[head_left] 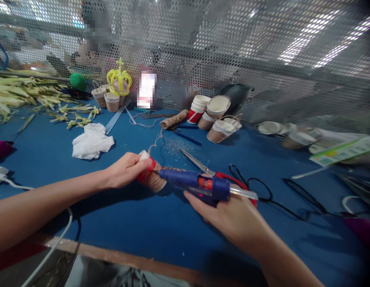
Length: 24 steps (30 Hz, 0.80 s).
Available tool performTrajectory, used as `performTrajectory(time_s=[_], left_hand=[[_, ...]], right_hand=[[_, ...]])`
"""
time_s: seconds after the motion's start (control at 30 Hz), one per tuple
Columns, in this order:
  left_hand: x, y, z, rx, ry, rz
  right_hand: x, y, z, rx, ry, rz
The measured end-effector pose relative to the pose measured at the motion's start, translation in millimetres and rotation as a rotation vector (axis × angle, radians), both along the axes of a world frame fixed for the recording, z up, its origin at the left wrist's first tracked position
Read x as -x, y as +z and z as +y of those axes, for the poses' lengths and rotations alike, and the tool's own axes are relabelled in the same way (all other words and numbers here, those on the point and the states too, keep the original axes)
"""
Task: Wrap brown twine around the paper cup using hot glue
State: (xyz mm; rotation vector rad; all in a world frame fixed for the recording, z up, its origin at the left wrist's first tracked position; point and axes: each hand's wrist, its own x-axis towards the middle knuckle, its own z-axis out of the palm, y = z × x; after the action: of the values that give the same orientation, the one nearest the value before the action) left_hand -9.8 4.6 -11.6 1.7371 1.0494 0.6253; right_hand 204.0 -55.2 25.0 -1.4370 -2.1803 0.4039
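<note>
My left hand [128,169] is closed on a red paper cup [145,174] lying tilted, its lower part wrapped in brown twine. From the cup a loose strand of twine runs back to a twine roll [175,118]. My right hand [229,209] grips a blue hot glue gun [193,182] with a clear glue stick out of its rear. The nozzle points left and meets or nearly meets the cup at the edge of the twine. Scissors [199,161] with red handles lie partly hidden behind the glue gun.
Stacked cups [199,109] and twine-wrapped cups [219,131] stand at the back. White cloth [92,141], a yellow crown-shaped piece [119,79] and corn husks [11,91] are at the left. A black cord [288,205] lies at the right, before a perforated metal screen [185,52].
</note>
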Motion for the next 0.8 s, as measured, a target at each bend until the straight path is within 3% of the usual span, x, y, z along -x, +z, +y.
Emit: performTrajectory(time_s=[0.37,0.6,0.8], left_hand=[[1,-4.8,1,-0.041,0.014,0.046],[2,-4.0,0,-0.055,0.016,0.093],[2,-3.1,-1,-0.082,0.004,0.103]], right_hand=[[1,4.6,9,0.264,-0.155,0.082],[4,3.8,14,0.269,-0.146,0.112],[-1,2.2,18,0.425,-0.133,0.214]])
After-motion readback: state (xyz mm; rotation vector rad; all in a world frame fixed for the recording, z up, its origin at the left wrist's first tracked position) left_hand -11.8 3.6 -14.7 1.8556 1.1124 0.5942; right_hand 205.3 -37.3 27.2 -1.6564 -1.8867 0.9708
